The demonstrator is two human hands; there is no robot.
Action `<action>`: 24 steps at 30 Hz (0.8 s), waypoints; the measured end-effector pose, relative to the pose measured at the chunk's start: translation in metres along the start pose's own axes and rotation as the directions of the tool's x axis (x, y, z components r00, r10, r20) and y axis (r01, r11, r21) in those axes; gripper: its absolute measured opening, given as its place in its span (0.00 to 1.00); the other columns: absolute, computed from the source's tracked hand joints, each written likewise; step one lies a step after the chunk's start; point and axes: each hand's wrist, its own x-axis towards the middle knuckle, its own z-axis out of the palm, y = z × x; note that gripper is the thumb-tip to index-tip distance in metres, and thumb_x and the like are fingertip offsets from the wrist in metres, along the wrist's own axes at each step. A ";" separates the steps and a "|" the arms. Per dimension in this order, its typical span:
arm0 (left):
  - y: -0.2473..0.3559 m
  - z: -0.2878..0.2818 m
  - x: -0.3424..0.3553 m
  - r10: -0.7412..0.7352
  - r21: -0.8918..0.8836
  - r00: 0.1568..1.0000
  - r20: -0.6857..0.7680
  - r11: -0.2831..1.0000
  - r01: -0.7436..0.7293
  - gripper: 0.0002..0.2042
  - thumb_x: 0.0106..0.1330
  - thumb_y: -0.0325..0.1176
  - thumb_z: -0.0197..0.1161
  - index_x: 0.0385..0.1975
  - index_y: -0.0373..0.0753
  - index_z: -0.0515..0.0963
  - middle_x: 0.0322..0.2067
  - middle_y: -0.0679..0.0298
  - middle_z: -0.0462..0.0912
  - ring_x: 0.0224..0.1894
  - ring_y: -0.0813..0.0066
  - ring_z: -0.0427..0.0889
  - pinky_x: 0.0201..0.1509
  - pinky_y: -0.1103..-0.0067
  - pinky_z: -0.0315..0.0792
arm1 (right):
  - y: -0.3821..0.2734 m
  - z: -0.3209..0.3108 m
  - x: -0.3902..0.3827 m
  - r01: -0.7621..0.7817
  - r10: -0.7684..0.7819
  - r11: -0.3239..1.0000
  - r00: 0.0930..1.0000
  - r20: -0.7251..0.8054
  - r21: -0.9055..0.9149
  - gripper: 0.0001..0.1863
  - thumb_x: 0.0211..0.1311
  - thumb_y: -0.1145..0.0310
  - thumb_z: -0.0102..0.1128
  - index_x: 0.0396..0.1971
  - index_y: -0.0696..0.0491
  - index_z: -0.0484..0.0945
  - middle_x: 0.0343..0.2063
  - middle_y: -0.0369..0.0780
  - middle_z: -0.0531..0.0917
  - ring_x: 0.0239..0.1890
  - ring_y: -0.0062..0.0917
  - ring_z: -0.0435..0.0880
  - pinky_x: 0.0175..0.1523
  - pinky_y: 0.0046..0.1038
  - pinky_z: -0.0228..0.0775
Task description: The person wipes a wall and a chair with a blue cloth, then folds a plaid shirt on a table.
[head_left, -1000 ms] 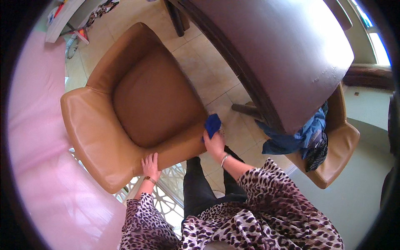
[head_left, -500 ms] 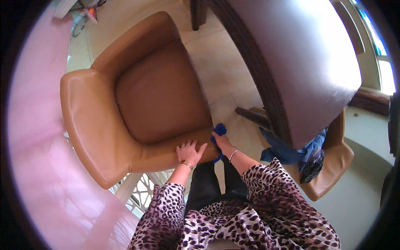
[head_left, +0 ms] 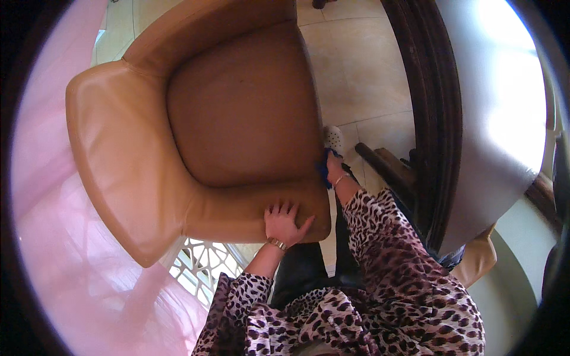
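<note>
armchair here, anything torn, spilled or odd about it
Nothing stands out: the armchair shows no visible tear or spill, just light creases on its backrest. The left hand lies on its near armrest; the right hand holds a blue cloth at its front.

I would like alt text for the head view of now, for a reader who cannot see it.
A left hand rests spread on the armrest of a brown armchair, while the right hand holds a blue cloth at the chair's front edge. A dark-edged table stands on the right.
</note>
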 end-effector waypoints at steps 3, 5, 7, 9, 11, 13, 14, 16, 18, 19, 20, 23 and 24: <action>0.006 0.003 -0.002 0.062 -0.049 0.998 0.006 0.997 -0.062 0.26 0.56 0.60 0.61 0.43 0.44 0.84 0.49 0.57 0.83 0.55 0.52 0.77 0.58 0.55 0.66 | -0.072 -0.006 0.051 0.233 -0.230 0.973 0.964 0.129 -0.002 0.35 0.72 0.44 0.45 0.66 0.56 0.64 0.61 0.43 0.73 0.59 0.35 0.74 0.61 0.38 0.68; -0.004 0.008 -0.016 0.047 -0.004 0.999 0.022 0.999 -0.047 0.25 0.55 0.58 0.62 0.43 0.44 0.84 0.48 0.57 0.83 0.55 0.52 0.77 0.58 0.55 0.66 | -0.156 0.065 0.024 0.419 -0.385 0.898 0.896 0.222 -0.134 0.33 0.72 0.45 0.48 0.63 0.56 0.67 0.59 0.42 0.75 0.56 0.33 0.77 0.58 0.37 0.73; -0.031 0.003 -0.026 0.013 -0.001 1.000 0.018 1.000 -0.013 0.27 0.54 0.60 0.62 0.44 0.44 0.84 0.49 0.57 0.82 0.56 0.51 0.75 0.58 0.52 0.65 | -0.241 0.162 -0.058 0.471 -0.480 0.873 0.776 0.409 0.131 0.30 0.70 0.46 0.51 0.56 0.58 0.74 0.52 0.41 0.80 0.53 0.32 0.78 0.55 0.36 0.74; -0.026 0.005 -0.035 0.056 -0.024 0.998 -0.013 0.998 -0.056 0.27 0.53 0.60 0.63 0.43 0.45 0.84 0.50 0.57 0.81 0.55 0.52 0.75 0.58 0.52 0.65 | -0.312 0.195 -0.094 0.656 -0.612 0.755 0.710 0.349 -0.012 0.31 0.68 0.47 0.53 0.55 0.60 0.75 0.50 0.43 0.81 0.53 0.33 0.78 0.59 0.33 0.70; -0.029 0.005 -0.029 0.029 -0.021 0.999 0.029 0.999 -0.028 0.27 0.52 0.60 0.63 0.44 0.45 0.84 0.51 0.58 0.80 0.55 0.52 0.75 0.58 0.51 0.65 | -0.348 0.222 -0.126 0.745 -0.714 0.517 0.647 0.269 -0.421 0.35 0.66 0.46 0.54 0.57 0.64 0.72 0.55 0.52 0.78 0.58 0.42 0.76 0.64 0.37 0.65; -0.022 0.009 -0.035 0.015 -0.026 0.998 0.053 1.000 -0.014 0.27 0.52 0.60 0.63 0.44 0.46 0.83 0.52 0.58 0.80 0.56 0.51 0.74 0.58 0.51 0.64 | -0.342 0.216 -0.136 0.791 -0.820 0.346 0.516 0.248 -0.504 0.36 0.66 0.46 0.54 0.58 0.65 0.70 0.57 0.56 0.75 0.60 0.48 0.73 0.65 0.40 0.63; -0.008 0.013 -0.047 0.004 -0.034 0.998 0.067 0.999 -0.002 0.27 0.52 0.60 0.63 0.44 0.46 0.83 0.52 0.57 0.80 0.56 0.51 0.74 0.58 0.51 0.64 | -0.315 0.194 -0.133 0.797 -0.811 0.285 0.497 0.311 -0.532 0.35 0.67 0.47 0.52 0.59 0.64 0.70 0.59 0.59 0.72 0.62 0.53 0.70 0.68 0.43 0.60; -0.002 0.014 -0.049 0.034 -0.016 0.996 0.077 0.999 -0.033 0.27 0.53 0.60 0.62 0.44 0.46 0.83 0.52 0.57 0.79 0.57 0.50 0.73 0.59 0.51 0.63 | -0.263 0.143 -0.122 0.754 -0.781 0.432 0.587 0.212 -0.495 0.34 0.69 0.48 0.49 0.61 0.62 0.67 0.59 0.58 0.72 0.63 0.52 0.69 0.68 0.41 0.60; -0.003 0.013 -0.052 0.050 0.021 0.994 0.093 0.998 -0.052 0.28 0.53 0.61 0.61 0.45 0.45 0.83 0.53 0.57 0.79 0.57 0.50 0.73 0.60 0.51 0.62 | -0.184 0.093 -0.124 0.695 -0.721 0.570 0.679 0.139 -0.439 0.36 0.71 0.46 0.45 0.63 0.64 0.65 0.61 0.56 0.72 0.63 0.50 0.70 0.67 0.40 0.60; 0.001 0.009 -0.049 0.065 0.016 0.993 0.101 0.998 -0.067 0.28 0.54 0.61 0.61 0.45 0.45 0.83 0.53 0.57 0.79 0.57 0.50 0.72 0.61 0.51 0.61 | -0.135 0.057 -0.097 0.580 -0.569 0.720 0.808 0.153 -0.380 0.37 0.72 0.45 0.43 0.64 0.64 0.63 0.62 0.56 0.71 0.64 0.49 0.70 0.68 0.38 0.59; 0.000 0.011 -0.055 0.034 0.012 0.993 0.111 0.999 -0.036 0.29 0.54 0.61 0.60 0.46 0.45 0.83 0.53 0.57 0.79 0.58 0.50 0.72 0.62 0.51 0.60 | -0.084 0.039 -0.132 0.537 -0.544 0.746 0.832 0.104 -0.393 0.36 0.73 0.46 0.42 0.64 0.64 0.63 0.63 0.56 0.69 0.66 0.47 0.67 0.70 0.36 0.58; 0.001 0.005 -0.054 0.009 0.010 0.989 0.146 1.000 -0.010 0.30 0.56 0.63 0.57 0.48 0.44 0.82 0.54 0.57 0.79 0.59 0.50 0.71 0.63 0.51 0.58 | 0.035 -0.019 -0.162 0.311 -0.357 0.493 0.924 0.137 -0.812 0.33 0.71 0.52 0.46 0.61 0.67 0.66 0.64 0.60 0.66 0.66 0.53 0.65 0.69 0.41 0.59; 0.000 0.007 -0.060 -0.011 0.011 0.987 0.159 1.000 0.009 0.31 0.57 0.63 0.56 0.48 0.44 0.82 0.54 0.57 0.79 0.59 0.50 0.71 0.64 0.51 0.57 | 0.035 -0.023 -0.188 0.280 -0.242 0.382 0.950 0.197 -0.881 0.32 0.71 0.52 0.46 0.59 0.67 0.68 0.61 0.61 0.69 0.64 0.53 0.67 0.68 0.41 0.61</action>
